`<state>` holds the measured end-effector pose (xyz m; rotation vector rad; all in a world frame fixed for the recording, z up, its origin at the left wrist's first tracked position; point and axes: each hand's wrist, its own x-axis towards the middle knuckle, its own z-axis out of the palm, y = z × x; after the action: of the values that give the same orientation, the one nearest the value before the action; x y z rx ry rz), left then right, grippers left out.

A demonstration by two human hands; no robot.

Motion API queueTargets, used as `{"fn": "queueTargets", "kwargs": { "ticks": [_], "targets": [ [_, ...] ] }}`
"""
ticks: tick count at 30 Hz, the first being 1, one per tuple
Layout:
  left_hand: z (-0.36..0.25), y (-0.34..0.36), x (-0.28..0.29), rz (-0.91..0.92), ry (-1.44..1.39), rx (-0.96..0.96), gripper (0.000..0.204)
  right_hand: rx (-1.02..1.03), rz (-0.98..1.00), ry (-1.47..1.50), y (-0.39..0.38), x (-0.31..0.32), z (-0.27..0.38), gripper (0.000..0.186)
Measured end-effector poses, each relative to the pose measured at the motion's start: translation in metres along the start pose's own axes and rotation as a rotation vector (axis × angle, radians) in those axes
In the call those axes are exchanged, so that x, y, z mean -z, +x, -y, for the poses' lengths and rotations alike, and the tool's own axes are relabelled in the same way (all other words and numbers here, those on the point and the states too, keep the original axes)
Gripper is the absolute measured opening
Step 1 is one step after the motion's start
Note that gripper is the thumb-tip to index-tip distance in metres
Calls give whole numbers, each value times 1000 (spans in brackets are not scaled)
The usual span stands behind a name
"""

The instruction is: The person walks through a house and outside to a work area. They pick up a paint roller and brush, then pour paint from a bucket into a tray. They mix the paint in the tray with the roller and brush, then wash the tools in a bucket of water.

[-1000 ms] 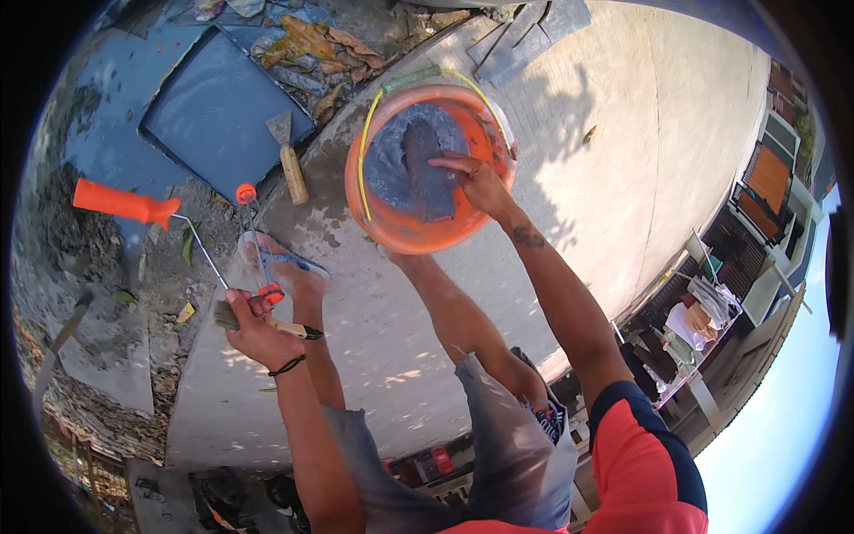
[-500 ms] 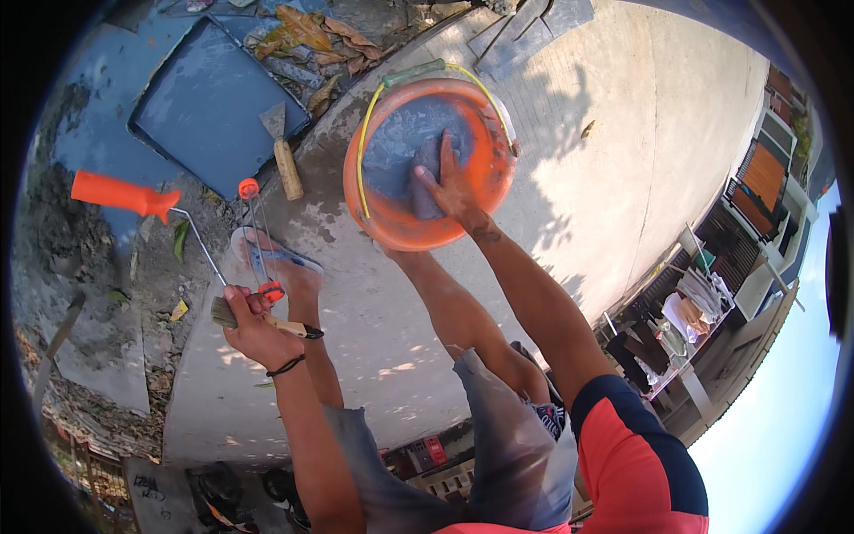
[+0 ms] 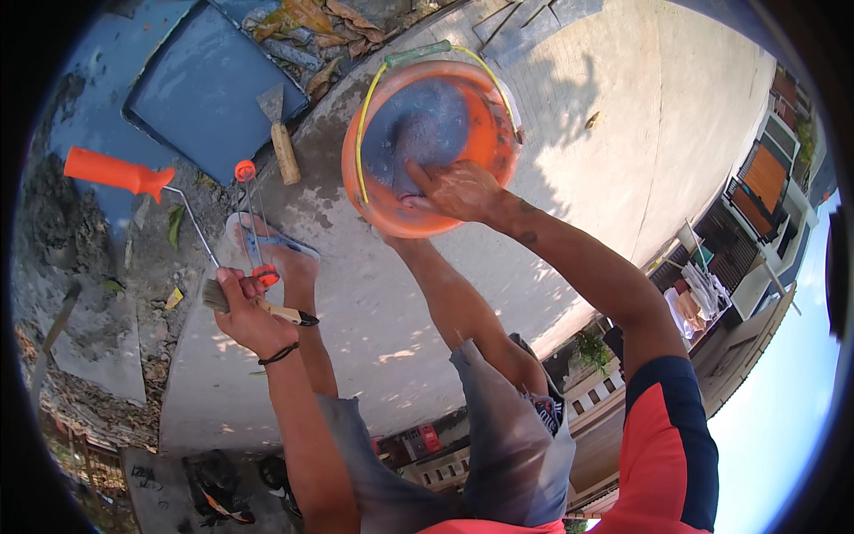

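My left hand (image 3: 253, 322) is closed around the bent wire of a bare paint roller frame (image 3: 120, 173) and the handle of a paintbrush (image 3: 286, 312). The frame has an orange grip and a wire cage with orange end caps; no cover is on it. My right hand (image 3: 463, 190) reaches over the near rim of an orange bucket (image 3: 496, 133) with a yellow-wrapped handle. Bluish, foamy water (image 3: 440, 102) lies inside. The fingers are curled low in the bucket around a wet, fuzzy roller cover (image 3: 429, 144), which is mostly under the water and blurred.
Left of the bucket, a putty knife (image 3: 283, 142) with a wooden handle leans on a blue paint-coated tray (image 3: 200, 98). Dry leaves (image 3: 302, 16) lie beyond it. Concrete paving (image 3: 623, 116) stretches to the right. My sandalled foot (image 3: 285, 245) stands near the wire cage.
My right hand has drawn back toward the near rim and turned, its fingers now pointing left. The roller cover has sunk deeper and the water is stirred. My left hand keeps its hold.
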<state>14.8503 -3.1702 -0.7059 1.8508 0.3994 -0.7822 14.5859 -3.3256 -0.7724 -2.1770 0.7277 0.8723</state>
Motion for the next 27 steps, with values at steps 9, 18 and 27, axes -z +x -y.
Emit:
{"fn": "queueTargets", "kwargs": {
  "ticks": [9,18,27],
  "targets": [
    [6,3,7,-8,-9,27,26,313,-128,-9,58,36,-17,43],
    [4,2,8,-27,-36,49,24,417,-57,-8,42,19,-17,59],
    [9,2,9,-4,-68,56,24,1,102,-184,35,80,11,50]
  ]
}}
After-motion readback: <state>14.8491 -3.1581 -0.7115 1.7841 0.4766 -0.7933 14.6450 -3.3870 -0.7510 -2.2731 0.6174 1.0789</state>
